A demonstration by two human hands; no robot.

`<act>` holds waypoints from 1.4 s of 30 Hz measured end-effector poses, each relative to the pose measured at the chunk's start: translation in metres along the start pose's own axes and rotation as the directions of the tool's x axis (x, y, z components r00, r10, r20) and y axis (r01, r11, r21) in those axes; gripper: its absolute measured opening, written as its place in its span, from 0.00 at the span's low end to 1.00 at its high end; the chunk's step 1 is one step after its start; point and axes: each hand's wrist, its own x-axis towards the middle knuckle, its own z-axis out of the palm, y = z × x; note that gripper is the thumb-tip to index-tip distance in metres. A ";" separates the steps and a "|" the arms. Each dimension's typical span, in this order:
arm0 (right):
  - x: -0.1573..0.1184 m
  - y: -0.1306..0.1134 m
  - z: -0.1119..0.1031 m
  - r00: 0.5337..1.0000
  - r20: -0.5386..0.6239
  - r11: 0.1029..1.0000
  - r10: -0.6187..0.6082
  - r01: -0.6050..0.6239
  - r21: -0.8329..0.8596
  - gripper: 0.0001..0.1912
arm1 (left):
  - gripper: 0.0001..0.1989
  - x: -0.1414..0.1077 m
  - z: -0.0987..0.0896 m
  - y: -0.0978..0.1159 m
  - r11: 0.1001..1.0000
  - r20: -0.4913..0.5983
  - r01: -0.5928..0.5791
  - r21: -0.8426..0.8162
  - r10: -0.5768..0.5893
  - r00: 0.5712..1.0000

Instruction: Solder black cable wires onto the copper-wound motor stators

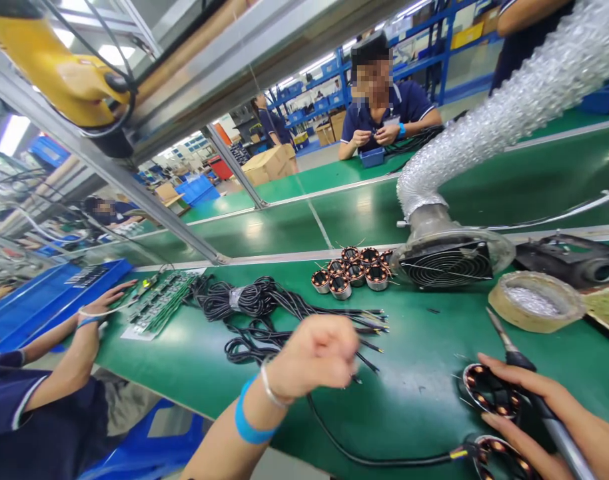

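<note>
Silvery shavings (532, 301) lie in a yellowish tub (504, 315) beyond the right hand (564, 397), which grips a soldering iron (521, 360) and copper-wound stator (477, 383) over the green bench (404, 407). The left hand (317, 353) is curled — around what, I cannot tell.

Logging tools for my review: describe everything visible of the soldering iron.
The soldering iron has a slim, tapered, metallic-looking tip, a black grip and a greyish shaft running out at the bottom edge. The right hand holds it slantwise, tip forward and leftward, beside the round, pale-yellow container; whether they touch is unclear.
</note>
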 end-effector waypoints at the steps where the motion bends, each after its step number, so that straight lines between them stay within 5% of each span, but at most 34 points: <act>1: 0.002 -0.005 -0.003 0.998 0.035 0.998 -0.060 0.061 -0.017 0.29 | 0.22 0.010 0.010 -0.013 0.988 0.033 0.127 0.083 -0.130 0.991; 3: 0.009 -0.019 -0.012 0.990 0.075 0.992 -0.120 0.124 -0.040 0.26 | 0.21 0.029 0.029 -0.038 0.937 0.052 0.250 0.243 -0.270 0.961; 6: 0.019 -0.044 -0.022 0.998 0.060 1.000 -0.009 0.008 0.003 0.22 | 0.14 0.044 0.049 -0.063 0.846 0.006 0.251 0.471 -0.288 0.958; 10: 0.030 -0.068 -0.023 0.994 0.015 0.971 0.104 -0.105 0.215 0.16 | 0.08 0.046 0.052 -0.070 0.712 -0.042 0.233 0.662 -0.275 0.961; 13: 0.031 -0.075 -0.019 0.994 0.023 0.955 0.107 -0.109 0.276 0.16 | 0.08 0.047 0.047 -0.063 0.708 0.053 0.174 0.684 -0.286 0.957; 18: 0.033 -0.084 -0.015 1.000 0.014 0.948 0.018 -0.022 0.319 0.17 | 0.19 0.059 0.050 -0.049 0.757 0.185 -0.125 0.641 0.006 0.983; 20: 0.035 -0.088 -0.014 0.999 -0.026 0.945 -0.039 0.046 0.324 0.16 | 0.21 0.065 0.055 -0.052 0.803 0.246 -0.175 0.570 0.036 0.969; 23: 0.038 -0.091 -0.015 0.994 -0.088 0.952 -0.070 0.093 0.292 0.16 | 0.28 0.073 0.058 -0.069 0.959 0.418 0.056 0.277 -0.173 0.892; 26: 0.039 -0.090 -0.015 0.993 -0.121 0.964 -0.010 0.042 0.261 0.16 | 0.30 0.076 0.058 -0.085 0.946 0.518 0.317 0.075 -0.309 0.798; 35: 0.042 -0.089 -0.003 0.971 -0.155 0.930 0.181 -0.118 0.347 0.16 | 0.21 0.072 0.062 -0.094 0.972 0.326 0.221 -0.077 -0.185 0.927; 42: 0.033 -0.094 0.006 0.979 -0.166 0.949 0.122 -0.066 0.308 0.13 | 0.20 0.068 0.061 -0.091 0.980 0.182 0.170 -0.107 -0.149 0.972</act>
